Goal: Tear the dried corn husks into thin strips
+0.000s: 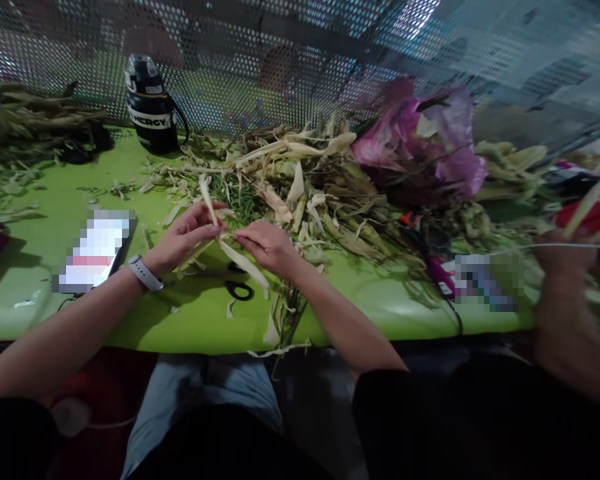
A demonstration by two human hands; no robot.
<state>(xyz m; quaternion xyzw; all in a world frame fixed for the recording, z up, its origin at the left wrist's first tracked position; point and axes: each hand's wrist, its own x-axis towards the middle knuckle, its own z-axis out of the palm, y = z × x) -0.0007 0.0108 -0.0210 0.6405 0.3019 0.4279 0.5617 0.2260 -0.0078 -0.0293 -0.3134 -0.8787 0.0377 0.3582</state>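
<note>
Between my two hands stretches a pale, dry husk strip [245,264], its upper end rising above my left fingers and its lower end drooping over the table. My left hand [187,233], with a pale band on its wrist, pinches the strip. The fingertips of my right hand [270,248] close on it just beside, their inner side partly hidden. Below my hands lie scissors [239,290] with black handles, partly covered by husk. A large heap of dried husks and stalks [300,177] spreads right behind my hands.
A black bottle [153,120] stands at the back left; a phone [97,250] lies nearer. Behind the heap sits a pink plastic bag [420,143]. Perforated metal [260,60] rises at the back. At right, another person's hand [563,263] is near a second phone [493,283].
</note>
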